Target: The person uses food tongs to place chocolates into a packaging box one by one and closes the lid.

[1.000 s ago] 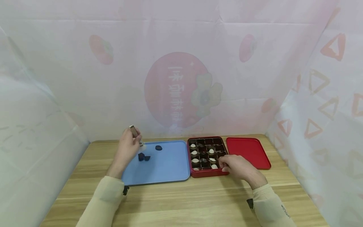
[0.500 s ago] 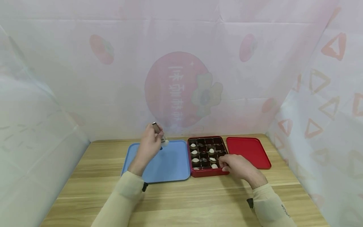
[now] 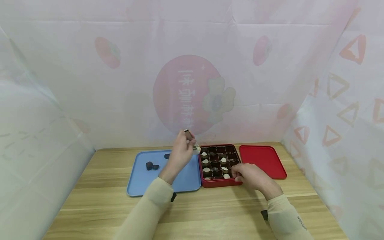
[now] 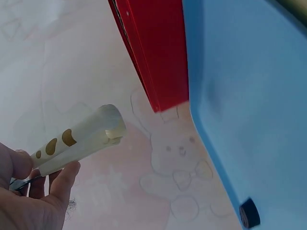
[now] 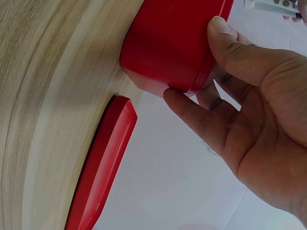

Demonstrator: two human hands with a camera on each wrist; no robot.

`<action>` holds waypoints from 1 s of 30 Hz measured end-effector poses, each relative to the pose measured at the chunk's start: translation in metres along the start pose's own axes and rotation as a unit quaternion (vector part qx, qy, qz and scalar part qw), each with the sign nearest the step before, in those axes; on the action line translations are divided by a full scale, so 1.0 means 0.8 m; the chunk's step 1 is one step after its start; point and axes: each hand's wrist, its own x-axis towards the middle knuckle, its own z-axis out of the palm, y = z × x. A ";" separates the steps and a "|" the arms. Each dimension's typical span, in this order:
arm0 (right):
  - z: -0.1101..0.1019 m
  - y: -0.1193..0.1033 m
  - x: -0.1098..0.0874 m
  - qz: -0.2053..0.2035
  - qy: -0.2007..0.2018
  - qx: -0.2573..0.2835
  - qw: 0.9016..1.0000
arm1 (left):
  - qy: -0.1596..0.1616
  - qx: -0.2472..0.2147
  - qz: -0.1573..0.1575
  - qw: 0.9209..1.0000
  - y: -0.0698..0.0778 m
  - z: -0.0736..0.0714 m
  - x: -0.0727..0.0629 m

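Note:
My left hand [image 3: 180, 150] pinches a pair of tongs [image 4: 79, 139] with moon-shaped cutouts. A small pale piece [image 4: 114, 133] shows between the tong tips. In the head view, these tips are at the left rim of a red box [image 3: 220, 183], above the tray's right edge. Inside the box is a dark divided insert with white, rounded pieces in several compartments. My right hand [image 3: 252, 175] holds the box's near right corner, thumb [image 5: 220, 26] on the rim and fingers against the wall. Dark chocolate-like pieces [image 3: 149, 165] lie on the blue tray [image 3: 186, 175].
To the right of the box a red lid [image 3: 264, 161] lies on the wooden table [image 3: 210, 213]. One more dark piece [image 3: 166, 156] is near the tray's back edge. White printed sheets [image 3: 135, 83] enclose the back and sides.
My left hand has carried the tongs from above the left side of the blue tray rightward to the box's edge. My right hand has stayed on the box corner.

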 end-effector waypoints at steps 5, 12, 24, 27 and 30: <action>-0.002 -0.001 -0.001 0.004 -0.002 0.002 1.000 | 0.000 -0.019 0.008 1.000 0.006 0.031 0.007; -0.002 -0.001 -0.001 0.000 -0.001 -0.006 1.000 | -0.019 -0.028 0.013 0.999 0.015 0.071 0.021; 0.000 0.001 0.002 -0.012 0.005 -0.014 1.000 | -0.055 -0.026 -0.005 0.998 0.019 0.113 0.042; 0.001 0.001 0.003 -0.011 0.004 -0.013 1.000 | -0.057 -0.024 -0.004 0.998 0.019 0.116 0.044; 0.001 0.001 0.003 -0.011 0.004 -0.013 1.000 | -0.063 -0.032 -0.006 0.997 0.018 0.115 0.043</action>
